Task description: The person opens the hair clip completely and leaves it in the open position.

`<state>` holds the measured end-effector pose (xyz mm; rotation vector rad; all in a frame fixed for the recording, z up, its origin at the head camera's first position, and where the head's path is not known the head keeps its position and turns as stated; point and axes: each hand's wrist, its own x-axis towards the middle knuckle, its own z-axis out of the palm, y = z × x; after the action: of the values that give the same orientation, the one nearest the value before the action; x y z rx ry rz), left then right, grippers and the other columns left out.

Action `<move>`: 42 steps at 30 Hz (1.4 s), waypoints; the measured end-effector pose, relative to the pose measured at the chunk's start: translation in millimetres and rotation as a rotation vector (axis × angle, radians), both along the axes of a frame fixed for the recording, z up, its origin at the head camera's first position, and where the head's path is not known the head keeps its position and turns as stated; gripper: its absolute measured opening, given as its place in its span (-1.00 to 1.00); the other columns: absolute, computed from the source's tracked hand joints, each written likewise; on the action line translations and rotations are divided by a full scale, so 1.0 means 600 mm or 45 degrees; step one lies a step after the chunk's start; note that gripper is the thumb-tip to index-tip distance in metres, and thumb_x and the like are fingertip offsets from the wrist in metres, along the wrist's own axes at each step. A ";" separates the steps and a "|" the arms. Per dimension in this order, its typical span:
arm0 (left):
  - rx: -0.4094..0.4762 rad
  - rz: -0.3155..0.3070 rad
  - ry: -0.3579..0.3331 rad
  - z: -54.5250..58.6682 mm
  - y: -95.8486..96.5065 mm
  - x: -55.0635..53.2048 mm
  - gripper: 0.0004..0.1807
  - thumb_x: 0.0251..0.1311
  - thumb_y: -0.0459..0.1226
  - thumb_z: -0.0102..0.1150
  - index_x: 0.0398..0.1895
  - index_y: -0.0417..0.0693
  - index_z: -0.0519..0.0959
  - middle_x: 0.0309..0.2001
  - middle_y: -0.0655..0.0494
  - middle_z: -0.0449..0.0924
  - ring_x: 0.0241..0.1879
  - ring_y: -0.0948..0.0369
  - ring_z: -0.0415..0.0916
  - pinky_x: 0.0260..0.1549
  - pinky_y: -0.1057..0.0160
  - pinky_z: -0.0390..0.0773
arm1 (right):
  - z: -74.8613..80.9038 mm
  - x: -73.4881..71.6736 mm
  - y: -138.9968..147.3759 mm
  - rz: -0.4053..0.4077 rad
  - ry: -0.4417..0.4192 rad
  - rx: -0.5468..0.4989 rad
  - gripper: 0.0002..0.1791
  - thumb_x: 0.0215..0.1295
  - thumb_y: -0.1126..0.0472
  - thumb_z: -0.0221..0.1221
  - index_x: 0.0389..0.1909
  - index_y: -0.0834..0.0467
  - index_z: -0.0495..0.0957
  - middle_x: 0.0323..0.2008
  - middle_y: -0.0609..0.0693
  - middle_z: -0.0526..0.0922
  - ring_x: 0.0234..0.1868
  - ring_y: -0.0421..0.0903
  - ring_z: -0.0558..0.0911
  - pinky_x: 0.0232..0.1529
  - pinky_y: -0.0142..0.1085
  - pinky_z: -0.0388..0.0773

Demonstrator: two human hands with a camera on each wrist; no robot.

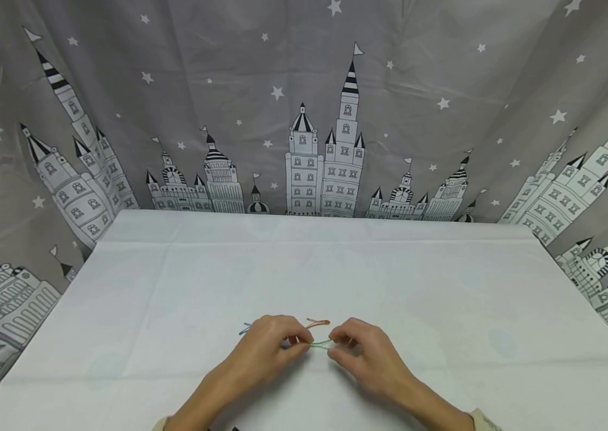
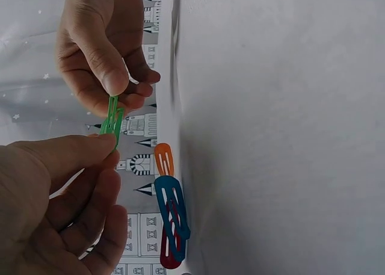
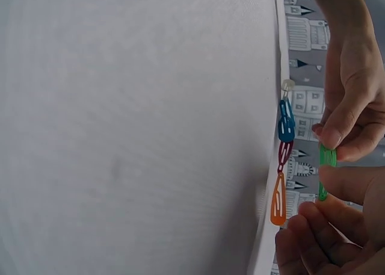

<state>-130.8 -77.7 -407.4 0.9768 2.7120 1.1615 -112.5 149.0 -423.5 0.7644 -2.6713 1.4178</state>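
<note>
A green snap hair clip (image 1: 321,343) spans the gap between the two hands, its two arms spread apart toward the right. My left hand (image 1: 271,347) pinches one end between thumb and forefinger. At the other end, the thumb and forefinger of my right hand (image 1: 365,356) hold the spread arms. In the left wrist view the green clip (image 2: 112,120) sits above the table between both thumbs. Just beyond the hands lie an orange hair clip (image 3: 278,200), a dark red one (image 3: 285,154) and a blue one (image 3: 286,121), in a row, with parts overlapping.
The clips lie on a white-covered table (image 1: 417,287). A pale, translucent piece (image 3: 288,84) shows at the blue clip's far end. Behind the table hangs a grey curtain (image 1: 218,72) printed with castles and stars.
</note>
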 end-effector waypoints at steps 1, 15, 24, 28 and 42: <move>-0.004 0.001 -0.002 0.000 0.000 -0.001 -0.90 0.14 -0.40 0.37 -0.36 -0.01 0.71 -0.35 0.30 0.67 -0.39 0.44 0.50 -0.38 0.35 0.51 | 0.000 -0.001 0.000 -0.005 0.000 0.008 -0.87 0.17 0.36 0.36 -0.28 0.16 0.63 -0.31 -0.10 0.65 -0.30 -0.25 0.57 -0.25 -0.32 0.58; -0.100 0.025 -0.060 -0.009 0.006 -0.010 -0.88 0.12 -0.45 0.35 -0.36 -0.05 0.71 -0.36 0.26 0.66 -0.37 0.41 0.51 -0.30 0.31 0.54 | -0.008 -0.006 -0.003 -0.059 -0.060 0.112 -0.85 0.15 0.34 0.37 -0.25 0.15 0.67 -0.32 -0.16 0.63 -0.32 -0.27 0.51 -0.28 -0.35 0.50; -0.121 0.029 -0.085 -0.010 0.008 -0.008 -0.90 0.12 -0.42 0.35 -0.34 -0.05 0.71 -0.38 0.31 0.64 -0.34 0.40 0.50 -0.24 0.24 0.53 | -0.013 -0.009 -0.008 -0.050 -0.076 0.165 -0.85 0.17 0.33 0.37 -0.23 0.17 0.69 -0.29 -0.17 0.62 -0.32 -0.26 0.50 -0.28 -0.35 0.49; -0.136 0.056 -0.089 -0.008 0.008 -0.007 -0.91 0.12 -0.39 0.38 -0.31 -0.06 0.71 -0.35 0.28 0.65 -0.31 0.37 0.52 -0.21 0.20 0.53 | -0.015 -0.009 -0.009 -0.060 -0.065 0.171 -0.84 0.15 0.33 0.38 -0.23 0.18 0.68 -0.30 -0.17 0.62 -0.32 -0.26 0.50 -0.28 -0.35 0.48; -0.228 0.083 -0.113 -0.011 0.004 -0.006 -0.90 0.10 -0.33 0.41 -0.30 -0.03 0.71 -0.29 0.30 0.66 -0.22 0.31 0.55 -0.14 0.14 0.54 | -0.015 -0.009 -0.014 -0.091 -0.049 0.252 -0.81 0.09 0.33 0.41 -0.25 0.16 0.69 -0.35 -0.19 0.48 -0.34 -0.23 0.40 -0.31 -0.37 0.42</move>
<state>-134.5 -75.1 -414.2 0.8000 2.7376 0.9262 -117.9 140.8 -432.3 0.6508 -2.8681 1.1772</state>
